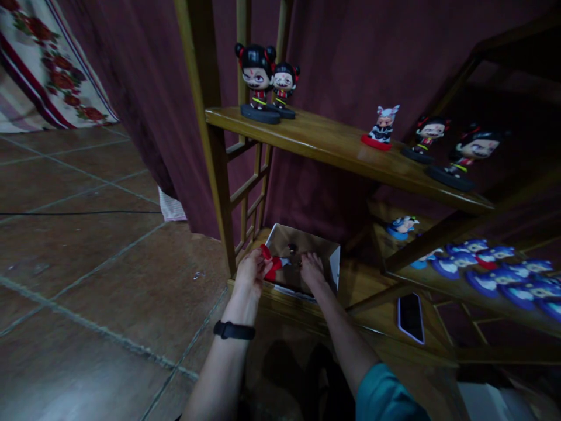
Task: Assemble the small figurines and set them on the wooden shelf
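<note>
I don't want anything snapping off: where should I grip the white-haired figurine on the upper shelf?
Probably the red base, from the upper shelf's open front: the white-haired figurine stands upright, the base juts past its body, and its pointed head tips look thin.

A dark maroon curtain [350, 58] hangs behind the wooden shelf unit [315, 138]. Brown tiled floor [100, 263] with pale joints lies in dim light, a black cable [79, 212] crossing it near a floral cloth [61, 67].

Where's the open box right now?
In the head view, the open box sits on a low wooden shelf, just right of the lattice, with the right hand inside.
</note>
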### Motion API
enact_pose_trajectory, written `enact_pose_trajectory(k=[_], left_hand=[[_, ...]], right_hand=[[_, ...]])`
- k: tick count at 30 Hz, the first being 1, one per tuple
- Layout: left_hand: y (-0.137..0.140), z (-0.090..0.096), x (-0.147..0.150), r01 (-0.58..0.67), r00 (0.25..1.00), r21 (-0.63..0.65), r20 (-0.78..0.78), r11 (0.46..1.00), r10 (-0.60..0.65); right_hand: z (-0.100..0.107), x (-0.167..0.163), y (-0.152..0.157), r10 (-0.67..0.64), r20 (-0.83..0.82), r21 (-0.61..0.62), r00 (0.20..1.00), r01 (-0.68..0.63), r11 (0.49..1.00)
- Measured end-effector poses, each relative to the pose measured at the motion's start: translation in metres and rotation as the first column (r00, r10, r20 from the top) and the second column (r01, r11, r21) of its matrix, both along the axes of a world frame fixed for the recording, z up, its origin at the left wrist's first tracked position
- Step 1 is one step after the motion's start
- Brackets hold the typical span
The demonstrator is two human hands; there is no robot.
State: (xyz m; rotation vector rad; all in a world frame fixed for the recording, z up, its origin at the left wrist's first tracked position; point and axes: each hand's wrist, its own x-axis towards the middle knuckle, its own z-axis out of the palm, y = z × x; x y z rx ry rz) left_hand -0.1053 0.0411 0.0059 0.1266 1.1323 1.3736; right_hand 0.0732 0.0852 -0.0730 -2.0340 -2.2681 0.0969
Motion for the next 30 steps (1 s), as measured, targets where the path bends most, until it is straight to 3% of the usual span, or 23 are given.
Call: enact_pose_trajectory(k=[7, 11, 16, 22, 25, 28, 30], left_hand=[[0.000, 0.000, 0.002, 0.023, 1.000, 0.003, 0.003, 1.000, -0.023], [0.000, 0.001, 0.003, 0.046, 0.999, -0.004, 0.013, 0.999, -0.046], [0.001, -0.001, 0.001, 0.042, 0.999, 0.011, 0.024, 0.999, -0.043], [-0.001, 0.001, 0.003, 0.070, 0.997, 0.006, 0.030, 0.998, -0.070], [-0.001, 0.003, 0.006, 0.087, 0.995, -0.002, 0.045, 0.996, -0.087], [-0.001, 0.003, 0.007, 0.100, 0.994, -0.004, 0.050, 0.995, -0.100], [-0.001, 0.002, 0.008, 0.104, 0.994, -0.008, 0.043, 0.995, -0.103]], right_hand=[[0.010, -0.025, 0.000, 0.294, -0.157, -0.008, 0.943, -0.299, 0.954], [0.005, -0.033, -0.001, 0.217, -0.134, -0.068, 0.967, -0.228, 0.971], [0.002, -0.018, -0.002, 0.225, -0.115, -0.026, 0.968, -0.229, 0.973], [0.000, 0.000, 0.003, 0.054, -0.058, -0.080, 0.997, -0.058, 0.995], [-0.002, 0.004, 0.004, 0.025, -0.060, -0.118, 0.998, -0.032, 0.993], [0.000, 0.005, 0.003, 0.002, -0.133, -0.103, 0.991, -0.016, 0.995], [0.004, 0.005, 0.000, -0.040, -0.315, -0.075, 0.948, 0.018, 0.997]])
